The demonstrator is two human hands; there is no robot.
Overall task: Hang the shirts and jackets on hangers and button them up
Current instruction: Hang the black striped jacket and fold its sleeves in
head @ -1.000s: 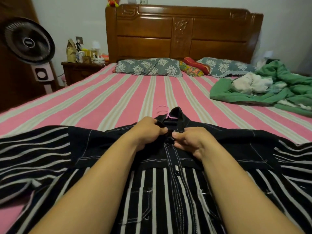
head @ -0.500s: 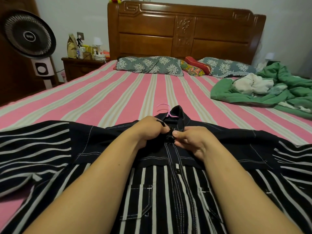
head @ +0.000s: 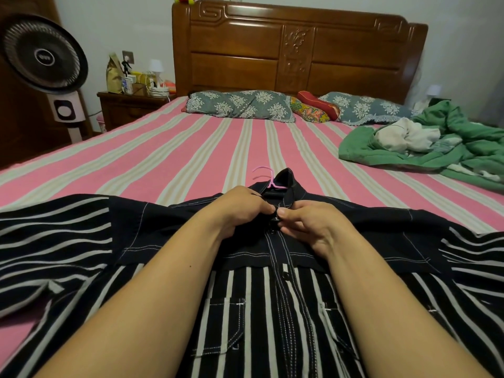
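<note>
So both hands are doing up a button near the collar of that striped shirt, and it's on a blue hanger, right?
Not quite: the hanger is pink, not blue, as the head view shows. Otherwise yes: the left hand and right hand pinch the striped shirt near its collar.

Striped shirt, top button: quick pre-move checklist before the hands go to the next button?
1. Striped shirt lies flat, front up, on the bed: ok.
2. Pink hanger hook pokes out at the collar: ok.
3. Left hand and right hand both pinch the placket just below the collar: ok.
4. Top button fully through its hole: cannot tell, fingertips cover it.
5. Lower button looks fastened: ok.
6. Placket lined up straight below the grip: ok.
</note>
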